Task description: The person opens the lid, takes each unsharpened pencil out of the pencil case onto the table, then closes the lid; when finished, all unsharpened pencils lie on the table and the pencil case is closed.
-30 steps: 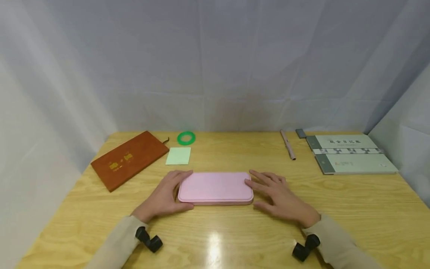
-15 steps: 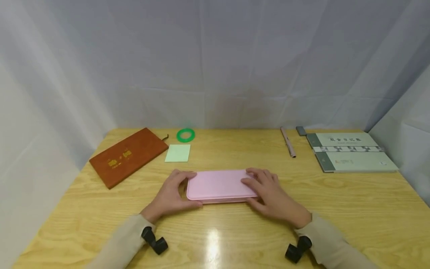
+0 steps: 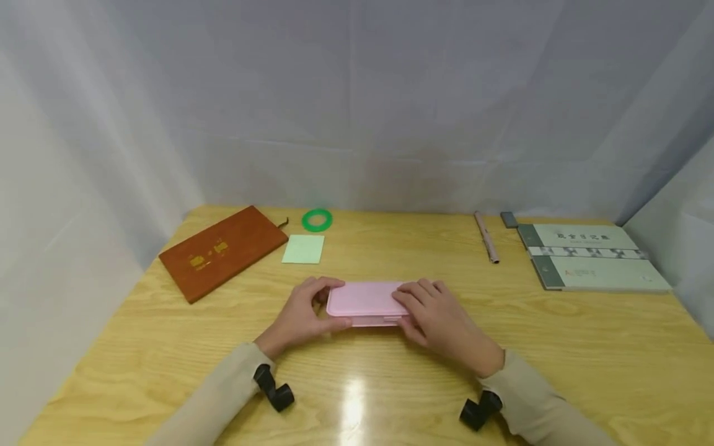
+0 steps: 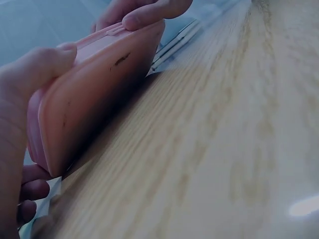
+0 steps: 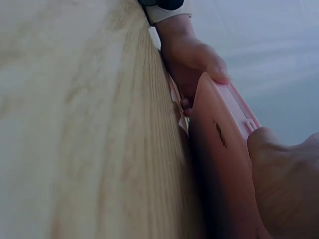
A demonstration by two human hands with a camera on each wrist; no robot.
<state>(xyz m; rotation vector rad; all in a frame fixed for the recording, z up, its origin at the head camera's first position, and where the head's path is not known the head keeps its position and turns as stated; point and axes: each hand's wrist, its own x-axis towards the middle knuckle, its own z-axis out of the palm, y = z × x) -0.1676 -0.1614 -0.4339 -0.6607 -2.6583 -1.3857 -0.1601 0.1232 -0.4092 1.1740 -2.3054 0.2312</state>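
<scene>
A pink pencil case is held between both hands at the middle of the table, its front side tipped up so the front wall and a small tab show. My left hand grips its left end, thumb along the front and fingers behind. At the right end my right hand holds it, fingers over the lid and thumb at the front by the tab. In the left wrist view the scuffed underside of the pencil case faces the camera, raised off the wood at the near edge. The lid is closed.
A brown notebook, a green tape ring and a pale green sticky-note pad lie at the back left. Back right are a pink pen, a grey eraser-like block and a banded ledger. A white curtain stands behind the table.
Both hands have closed in and gripped the pencil case, which has shifted slightly right. Its front has tipped up, baring more of the front wall. The head view has shifted a little.
</scene>
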